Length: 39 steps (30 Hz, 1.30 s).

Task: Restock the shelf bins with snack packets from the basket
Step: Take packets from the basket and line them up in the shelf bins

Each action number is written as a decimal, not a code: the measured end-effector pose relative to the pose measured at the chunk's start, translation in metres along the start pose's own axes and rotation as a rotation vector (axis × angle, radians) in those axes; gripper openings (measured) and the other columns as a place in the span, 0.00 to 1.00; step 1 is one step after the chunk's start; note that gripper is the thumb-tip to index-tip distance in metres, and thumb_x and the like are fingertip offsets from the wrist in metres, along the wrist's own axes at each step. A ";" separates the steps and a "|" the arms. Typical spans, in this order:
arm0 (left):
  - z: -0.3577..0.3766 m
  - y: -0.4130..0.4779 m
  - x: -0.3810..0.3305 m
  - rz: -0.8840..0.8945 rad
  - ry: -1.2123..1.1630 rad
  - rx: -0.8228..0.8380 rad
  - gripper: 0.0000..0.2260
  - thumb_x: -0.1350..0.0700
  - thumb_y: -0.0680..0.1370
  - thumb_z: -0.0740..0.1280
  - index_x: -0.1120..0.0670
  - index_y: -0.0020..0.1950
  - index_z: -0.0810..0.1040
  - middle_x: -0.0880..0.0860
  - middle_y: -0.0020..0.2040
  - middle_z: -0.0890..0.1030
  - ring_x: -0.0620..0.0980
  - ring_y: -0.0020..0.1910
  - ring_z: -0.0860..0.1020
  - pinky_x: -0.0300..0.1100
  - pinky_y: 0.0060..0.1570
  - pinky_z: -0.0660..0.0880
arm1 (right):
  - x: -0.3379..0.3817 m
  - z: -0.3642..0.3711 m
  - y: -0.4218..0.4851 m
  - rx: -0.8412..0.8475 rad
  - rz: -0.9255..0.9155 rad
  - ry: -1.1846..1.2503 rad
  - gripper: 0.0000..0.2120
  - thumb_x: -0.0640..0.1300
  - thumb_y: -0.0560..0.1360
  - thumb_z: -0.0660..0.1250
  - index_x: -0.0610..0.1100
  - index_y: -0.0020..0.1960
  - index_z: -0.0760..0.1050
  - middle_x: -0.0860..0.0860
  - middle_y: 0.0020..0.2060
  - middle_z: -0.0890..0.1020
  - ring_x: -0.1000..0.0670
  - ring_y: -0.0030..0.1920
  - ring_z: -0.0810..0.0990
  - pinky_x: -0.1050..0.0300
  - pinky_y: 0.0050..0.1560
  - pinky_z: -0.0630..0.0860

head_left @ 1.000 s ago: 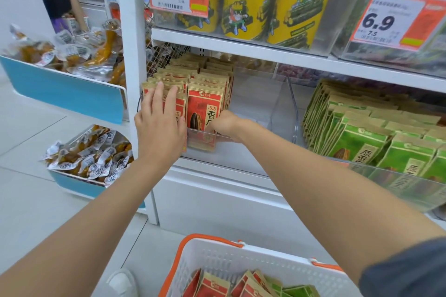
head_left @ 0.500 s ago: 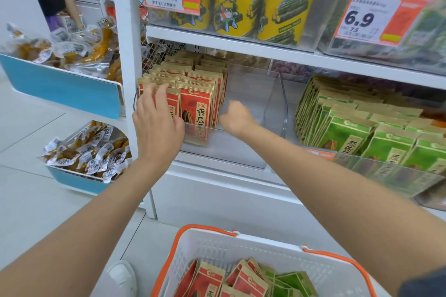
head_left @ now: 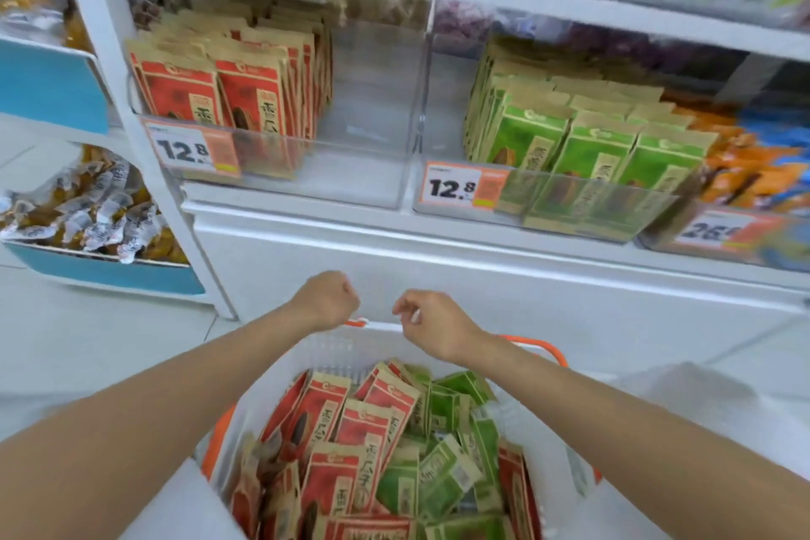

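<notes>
Left hand (head_left: 326,298): curled into a fist, nothing in it.
Right hand (head_left: 434,322): fingers slack and half bent, also bare.
Position: I have both over the far rim of the basket (head_left: 333,353).
Stock: red packets (head_left: 377,417) and green packets (head_left: 442,474) heaped inside the basket.
Step, as I judge it: reaching for a fresh handful.
Next: dip in, grip red packets, fill the gap in the clear bin (head_left: 368,171).

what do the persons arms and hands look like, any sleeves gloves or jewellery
Both forearms are bare all the way to the frame edges, with no sleeve in view. The left hand and right hand are bare too: no gloves, and no ring, watch or bracelet visible.
</notes>
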State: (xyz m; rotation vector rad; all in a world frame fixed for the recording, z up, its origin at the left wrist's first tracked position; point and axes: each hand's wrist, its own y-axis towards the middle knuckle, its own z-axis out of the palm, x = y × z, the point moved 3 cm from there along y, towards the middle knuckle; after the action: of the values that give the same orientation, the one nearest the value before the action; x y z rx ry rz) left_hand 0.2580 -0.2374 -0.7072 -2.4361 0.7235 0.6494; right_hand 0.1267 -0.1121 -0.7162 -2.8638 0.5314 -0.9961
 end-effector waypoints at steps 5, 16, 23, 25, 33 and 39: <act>0.066 -0.007 0.019 -0.010 0.237 0.307 0.13 0.62 0.78 0.59 0.68 0.50 0.80 0.63 0.54 0.82 0.57 0.44 0.79 0.39 0.39 0.68 | -0.070 0.064 -0.022 0.284 0.268 -0.079 0.09 0.43 0.79 0.62 0.41 0.56 0.77 0.45 0.54 0.81 0.47 0.51 0.77 0.57 0.50 0.72; 0.082 0.005 0.034 -0.029 0.302 0.388 0.09 0.60 0.77 0.58 0.58 0.38 0.72 0.56 0.36 0.71 0.50 0.32 0.67 0.40 0.33 0.66 | -0.096 0.115 -0.018 0.313 0.387 0.040 0.07 0.46 0.76 0.68 0.44 0.42 0.75 0.51 0.37 0.79 0.51 0.38 0.78 0.59 0.36 0.74; 0.081 0.002 0.033 -0.026 0.224 0.386 0.09 0.59 0.79 0.60 0.57 0.40 0.75 0.56 0.39 0.74 0.50 0.35 0.71 0.41 0.36 0.69 | -0.099 0.118 -0.032 0.278 0.390 -0.110 0.09 0.36 0.76 0.63 0.41 0.37 0.76 0.48 0.31 0.76 0.45 0.38 0.81 0.54 0.36 0.76; 0.081 0.003 0.031 -0.019 0.204 0.383 0.08 0.60 0.79 0.59 0.57 0.42 0.75 0.56 0.41 0.74 0.51 0.38 0.73 0.40 0.37 0.69 | -0.102 0.118 -0.034 0.248 0.401 -0.145 0.10 0.35 0.77 0.61 0.41 0.38 0.76 0.48 0.33 0.78 0.46 0.39 0.81 0.52 0.40 0.79; 0.075 0.003 0.030 -0.042 0.152 0.381 0.06 0.61 0.79 0.60 0.57 0.44 0.75 0.57 0.41 0.75 0.53 0.39 0.73 0.39 0.34 0.69 | -0.092 0.116 -0.031 0.255 0.180 -0.160 0.09 0.41 0.77 0.63 0.47 0.56 0.75 0.49 0.52 0.80 0.47 0.54 0.77 0.47 0.62 0.73; 0.074 0.001 0.029 -0.035 0.146 0.384 0.05 0.62 0.78 0.60 0.57 0.44 0.74 0.58 0.41 0.74 0.52 0.39 0.73 0.40 0.37 0.69 | -0.101 0.114 -0.030 0.267 0.408 -0.175 0.08 0.39 0.78 0.62 0.44 0.40 0.74 0.49 0.37 0.79 0.48 0.41 0.80 0.55 0.43 0.79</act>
State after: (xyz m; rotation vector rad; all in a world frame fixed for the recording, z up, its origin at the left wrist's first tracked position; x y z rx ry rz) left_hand 0.2576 -0.2050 -0.7797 -2.1480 0.7801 0.2875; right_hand 0.1321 -0.0555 -0.8605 -2.4383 0.8480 -0.6829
